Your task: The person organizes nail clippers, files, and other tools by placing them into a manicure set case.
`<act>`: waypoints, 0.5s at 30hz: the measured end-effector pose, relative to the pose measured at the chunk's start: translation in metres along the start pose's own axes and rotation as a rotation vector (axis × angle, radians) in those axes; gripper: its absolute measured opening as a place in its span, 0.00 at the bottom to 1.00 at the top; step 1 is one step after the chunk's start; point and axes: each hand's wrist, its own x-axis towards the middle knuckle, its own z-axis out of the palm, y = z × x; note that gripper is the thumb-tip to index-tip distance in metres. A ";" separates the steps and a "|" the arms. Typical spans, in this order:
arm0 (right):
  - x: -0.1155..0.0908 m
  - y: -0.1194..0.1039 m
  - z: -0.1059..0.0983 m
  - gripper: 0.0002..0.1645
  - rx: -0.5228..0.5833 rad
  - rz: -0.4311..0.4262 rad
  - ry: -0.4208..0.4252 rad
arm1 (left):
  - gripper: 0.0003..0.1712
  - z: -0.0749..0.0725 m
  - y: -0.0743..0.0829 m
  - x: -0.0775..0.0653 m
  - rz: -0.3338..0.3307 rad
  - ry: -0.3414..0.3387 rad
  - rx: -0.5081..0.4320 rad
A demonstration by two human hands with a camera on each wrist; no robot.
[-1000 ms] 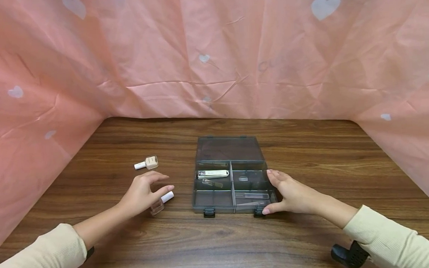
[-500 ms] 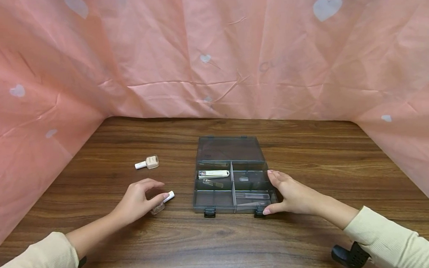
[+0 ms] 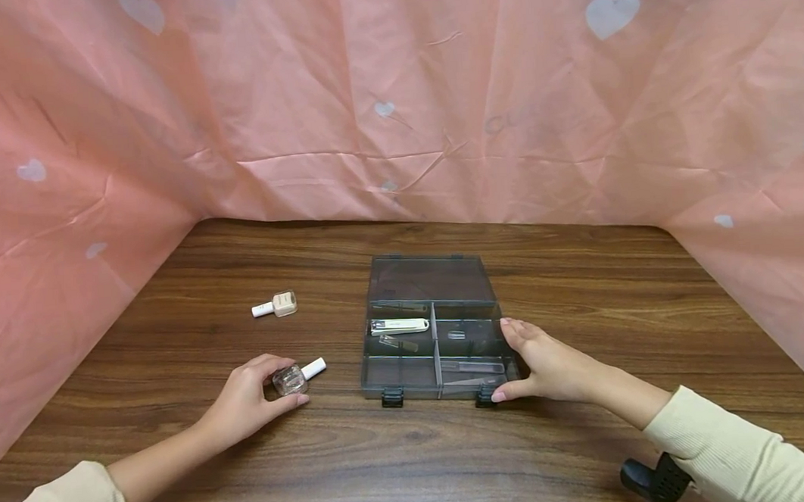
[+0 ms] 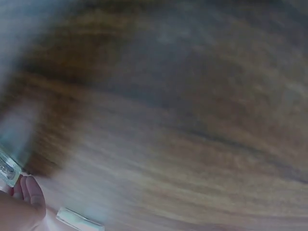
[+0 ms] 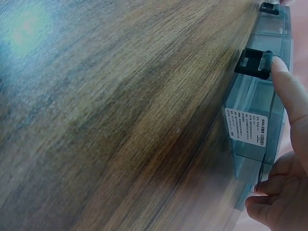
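My left hand (image 3: pixel 246 399) curls thumb and fingers round the clear glass body of a nail polish bottle (image 3: pixel 290 380) lying on the table. Its white cap points right. Blurred and cut off, the bottle (image 4: pixel 7 169) sits at the left edge of the left wrist view beside the fingers. On the right, my right hand (image 3: pixel 551 368) grips the end of a smoky see-through divided box (image 3: pixel 400 372), thumb at a front latch (image 5: pixel 255 62) and fingers along its side. The box lid lies back. Inside are a white nail clipper (image 3: pixel 399 326), a smaller clipper (image 3: pixel 398 344) and slim tools (image 3: pixel 472 367).
Farther back on the left lies a second nail polish bottle (image 3: pixel 284 303), beige with a white cap. A small clear piece (image 3: pixel 456 335) is in the box's right compartment. Pink cloth (image 3: pixel 396 130) with white hearts encloses the wooden table (image 3: pixel 580 272) at the back and sides.
My left hand has moved down from above the near bottle to its left side, and thumb and fingers now frame the glass. My right hand and the box have stayed put.
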 end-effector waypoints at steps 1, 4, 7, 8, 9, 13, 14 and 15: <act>0.000 0.000 0.000 0.65 -0.001 -0.003 0.002 | 0.24 0.000 0.000 -0.001 -0.005 -0.004 -0.001; 0.000 0.000 0.000 0.65 -0.003 -0.007 0.005 | 0.24 0.000 0.001 -0.002 -0.016 -0.008 0.008; 0.000 0.000 0.000 0.65 0.000 -0.006 0.004 | 0.23 0.000 0.000 -0.003 -0.021 -0.007 0.022; 0.000 0.000 0.000 0.65 0.002 -0.005 0.003 | 0.23 0.000 0.000 -0.003 -0.024 -0.004 0.024; 0.000 0.000 0.000 0.65 0.004 -0.003 0.001 | 0.23 -0.001 -0.001 -0.003 -0.028 -0.003 0.024; 0.000 0.000 -0.001 0.65 0.006 0.001 -0.001 | 0.21 -0.002 -0.002 -0.003 -0.051 -0.001 0.007; 0.000 0.000 -0.001 0.65 0.006 0.002 -0.002 | 0.21 -0.003 -0.002 -0.003 -0.057 -0.002 0.002; 0.000 0.000 -0.001 0.65 0.006 0.001 -0.001 | 0.21 -0.003 -0.002 -0.003 -0.064 -0.005 -0.003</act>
